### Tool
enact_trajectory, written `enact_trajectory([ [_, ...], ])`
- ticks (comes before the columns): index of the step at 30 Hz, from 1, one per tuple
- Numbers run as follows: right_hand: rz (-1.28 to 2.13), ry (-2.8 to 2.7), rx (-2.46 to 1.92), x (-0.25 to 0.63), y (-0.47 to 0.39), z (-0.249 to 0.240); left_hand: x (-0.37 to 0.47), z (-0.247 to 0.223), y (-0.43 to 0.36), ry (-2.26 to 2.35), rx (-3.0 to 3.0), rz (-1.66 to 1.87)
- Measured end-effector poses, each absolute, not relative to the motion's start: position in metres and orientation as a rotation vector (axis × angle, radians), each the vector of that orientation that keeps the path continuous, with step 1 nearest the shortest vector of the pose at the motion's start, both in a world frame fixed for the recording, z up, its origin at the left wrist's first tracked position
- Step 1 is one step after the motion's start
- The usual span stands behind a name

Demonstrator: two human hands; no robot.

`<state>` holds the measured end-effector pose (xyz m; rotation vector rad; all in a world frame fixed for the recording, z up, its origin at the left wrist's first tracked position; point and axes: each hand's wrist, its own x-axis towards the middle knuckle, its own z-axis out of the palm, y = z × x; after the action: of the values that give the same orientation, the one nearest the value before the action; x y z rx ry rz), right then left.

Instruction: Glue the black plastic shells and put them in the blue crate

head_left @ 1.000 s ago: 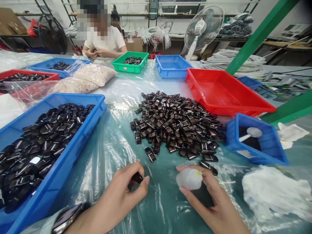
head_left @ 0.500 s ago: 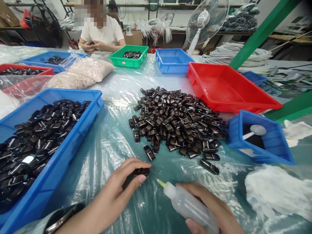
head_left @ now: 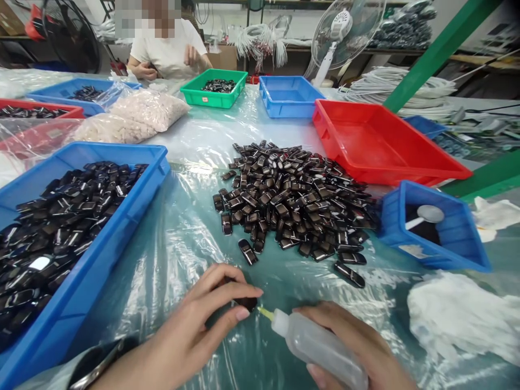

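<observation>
Between the thumb and fingers of my left hand (head_left: 217, 303) is a small black plastic casing (head_left: 247, 303), partly hidden by the fingers. My right hand (head_left: 349, 330) is wrapped around a translucent squeeze bottle (head_left: 312, 338), tilted with its thin yellowish nozzle pointing left. The nozzle tip is at the casing's right end; whether it touches, I cannot tell. Just beyond my hands a heap of similar glossy black casings (head_left: 284, 200) lies on the plastic-covered table (head_left: 190, 227), with one loose casing (head_left: 247, 252) close to my left hand.
A blue tray (head_left: 122, 227) full of black casings stands at left. At right are a red tray (head_left: 377, 146), a small blue bin (head_left: 455, 233) holding a scoop, and a white cloth (head_left: 459, 314). Across the table sits a person (head_left: 166, 54) behind a green tray (head_left: 213, 97).
My left hand has turned slightly and brought the casing right and nearer to me. The bottle's nozzle is now at the casing's end. The person across has raised one hand.
</observation>
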<state>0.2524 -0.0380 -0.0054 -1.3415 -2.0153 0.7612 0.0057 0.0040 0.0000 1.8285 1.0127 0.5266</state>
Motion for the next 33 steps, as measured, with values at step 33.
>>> enact_trajectory([
  [33, 0.979, -1.892, -1.395, 0.267, -0.039, -0.005, 0.003, 0.001, 0.000, 0.873, 1.886, 0.553],
])
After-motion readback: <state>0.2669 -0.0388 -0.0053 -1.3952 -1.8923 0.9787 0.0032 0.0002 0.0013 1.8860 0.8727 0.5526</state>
